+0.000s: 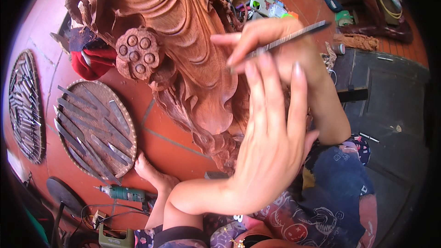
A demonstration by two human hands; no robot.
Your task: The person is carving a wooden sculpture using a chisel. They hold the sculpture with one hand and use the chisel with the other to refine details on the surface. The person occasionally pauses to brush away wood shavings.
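Observation:
A large reddish-brown wood carving [202, 55], with draped folds and a seed-pod shape [138, 53] at its left, lies in front of me. My right hand [275, 41] is closed round a slim dark carving chisel [294, 36], whose flat shank slants up to the right. Its working end is hidden by fingers near the carving's lower folds. Across it reaches my left hand [271, 124], back upward, fingers stretched out and slightly apart. Its fingertips overlap the chisel and the right palm in view; whether they touch, I cannot tell.
At left, a round woven tray [124, 115] bears several flat blades, and an oval basket [26, 105] is full of tools. A green rotary tool [121, 193] with a cord lies near my bare foot [154, 174]. A basket of small items [262, 4] stands behind. A dark panel [390, 110] lies right.

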